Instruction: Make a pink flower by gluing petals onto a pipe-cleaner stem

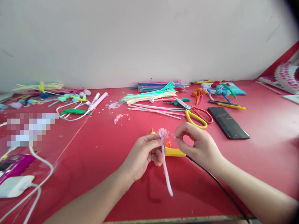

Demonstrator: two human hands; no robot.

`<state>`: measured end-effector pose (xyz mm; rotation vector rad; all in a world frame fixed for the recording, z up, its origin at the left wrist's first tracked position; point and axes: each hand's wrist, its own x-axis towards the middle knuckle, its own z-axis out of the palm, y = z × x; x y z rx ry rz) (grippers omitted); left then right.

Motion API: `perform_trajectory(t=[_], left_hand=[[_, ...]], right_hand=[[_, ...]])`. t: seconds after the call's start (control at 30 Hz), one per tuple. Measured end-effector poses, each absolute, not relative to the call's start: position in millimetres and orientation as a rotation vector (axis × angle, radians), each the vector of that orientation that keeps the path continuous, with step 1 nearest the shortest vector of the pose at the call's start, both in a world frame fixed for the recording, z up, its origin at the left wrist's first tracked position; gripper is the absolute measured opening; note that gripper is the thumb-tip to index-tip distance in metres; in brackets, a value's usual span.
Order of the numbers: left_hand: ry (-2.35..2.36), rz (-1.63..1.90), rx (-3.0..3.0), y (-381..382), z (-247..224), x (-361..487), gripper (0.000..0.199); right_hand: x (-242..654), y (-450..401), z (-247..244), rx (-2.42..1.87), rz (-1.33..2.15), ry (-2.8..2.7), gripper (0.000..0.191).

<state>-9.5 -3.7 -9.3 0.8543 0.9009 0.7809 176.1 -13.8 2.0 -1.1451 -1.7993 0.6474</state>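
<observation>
Between thumb and fingers, my left hand [146,151] pinches a pale pink pipe cleaner flower [163,133] just under its fluffy head. Its pale stem [167,174] hangs down below the hand. To the right, my right hand [196,141] has thumb and forefinger brought together in a pinch, apart from the flower; a tiny pale bit may be at the fingertips, too small to name. Behind and under the hands lies a yellow hot glue gun [175,152] with an orange trigger, partly hidden by my left hand. Its black cord [217,182] runs beneath my right forearm.
Scissors [196,117] with yellow and red handles lie beyond the hands, near pliers [176,101] and pink pipe cleaners [155,110]. A black phone [228,123] is at right. Pipe cleaner bundles [150,96] lie toward the wall. White cables [44,163] and a pink glue gun-like stick [98,101] are left.
</observation>
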Motion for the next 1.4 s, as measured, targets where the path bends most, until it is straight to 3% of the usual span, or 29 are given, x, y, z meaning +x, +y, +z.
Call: perform_trajectory(t=[0.13,0.47,0.8,1.4], left_hand=[[0.944,0.738,0.905,-6.7,-6.6,-6.5,0.019],[0.932,0.75,0.923,-7.7,-5.1,-5.0,0.017],[0.936,0.742,0.93,-9.2,-4.7,-3.8,0.019],[0.923,0.764,1.011,-12.0,-2.7,-2.8,0.013]], right_hand=[[175.5,-17.3,4.9,-1.109,0.561,-1.853,0.029],[173.8,-21.3,7.2,-1.115,0.599,-1.827,0.011],[172.2,-17.4,0.1,-1.062,0.395,-1.921,0.004],[170.3,-18.0,-2.7,-1.02,-0.02,-2.075,0.008]])
